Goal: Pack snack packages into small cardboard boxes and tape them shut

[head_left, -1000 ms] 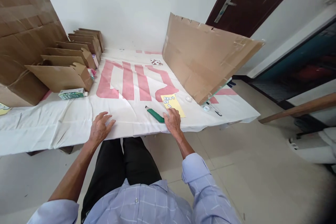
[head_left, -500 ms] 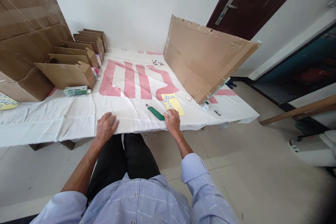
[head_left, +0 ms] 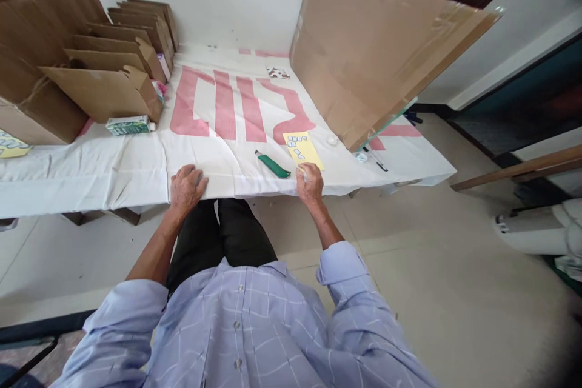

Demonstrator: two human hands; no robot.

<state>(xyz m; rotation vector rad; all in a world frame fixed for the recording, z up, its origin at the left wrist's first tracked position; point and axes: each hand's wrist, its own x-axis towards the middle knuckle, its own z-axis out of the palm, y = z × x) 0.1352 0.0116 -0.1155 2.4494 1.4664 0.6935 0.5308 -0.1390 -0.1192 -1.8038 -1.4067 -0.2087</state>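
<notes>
On the near edge of the cloth-covered table rests my left hand (head_left: 187, 186), palm down, fingers loosely spread and holding nothing. My right hand (head_left: 310, 183) is at the lower edge of a yellow sheet with blue-and-white printed shapes (head_left: 305, 150). Its fingers are curled together over the sheet's near corner; what they pinch, if anything, is hidden. Just left of that hand lies a green utility knife (head_left: 273, 165), apart from the fingers, its tip pointing away to the left.
Folded cardboard boxes (head_left: 113, 88) stand in a row at the left, with a green-and-white carton (head_left: 130, 125) before them. A large cardboard panel (head_left: 373, 54) leans up at the right. Near its foot lie a pen (head_left: 375, 159) and a clear round item (head_left: 333, 140). A patterned card (head_left: 277, 73) lies farther back.
My right hand has shifted slightly right, away from the knife and along the yellow sheet's near edge. My left hand stays on the table edge. The head view has tilted down.
</notes>
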